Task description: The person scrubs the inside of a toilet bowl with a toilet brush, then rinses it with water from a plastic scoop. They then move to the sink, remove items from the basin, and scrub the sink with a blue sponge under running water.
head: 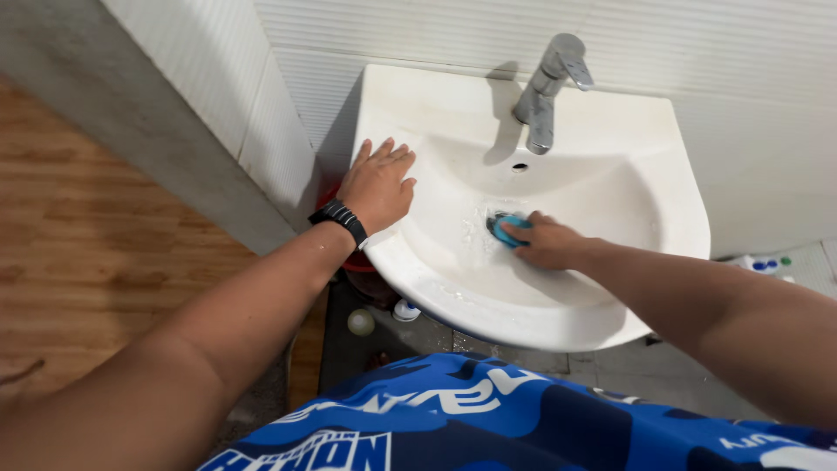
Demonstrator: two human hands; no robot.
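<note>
Down low, right hand [549, 244] curled around blue sponge [508, 228] in sink [610, 174].

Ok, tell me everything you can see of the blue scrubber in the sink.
The scrubber is a small blue-teal pad, mostly hidden under the right hand, so only its left edge shows. It looks soft, like sponge or plastic mesh, though the material cannot be told for sure. It is pressed against the bottom of the white sink, by the drain, with wet foam around it. Only the hand's fingers and the basin touch it.
</note>
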